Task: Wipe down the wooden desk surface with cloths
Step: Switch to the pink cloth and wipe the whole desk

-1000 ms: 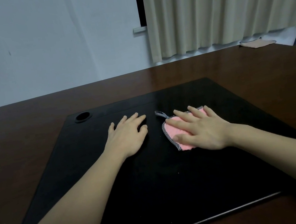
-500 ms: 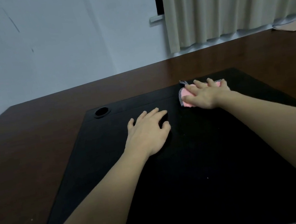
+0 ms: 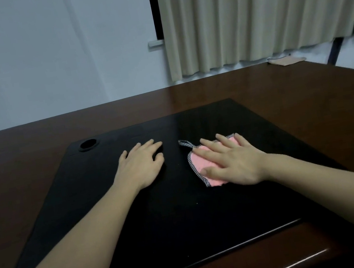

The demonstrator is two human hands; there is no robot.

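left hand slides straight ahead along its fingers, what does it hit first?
Nothing, likely. The left hand points up-right across the bare black mat; the hole lies left of that line, the pink cloth right. Next comes the mat's far edge.

Probably office: desk (image 3: 281, 98), curtain (image 3: 256, 10)
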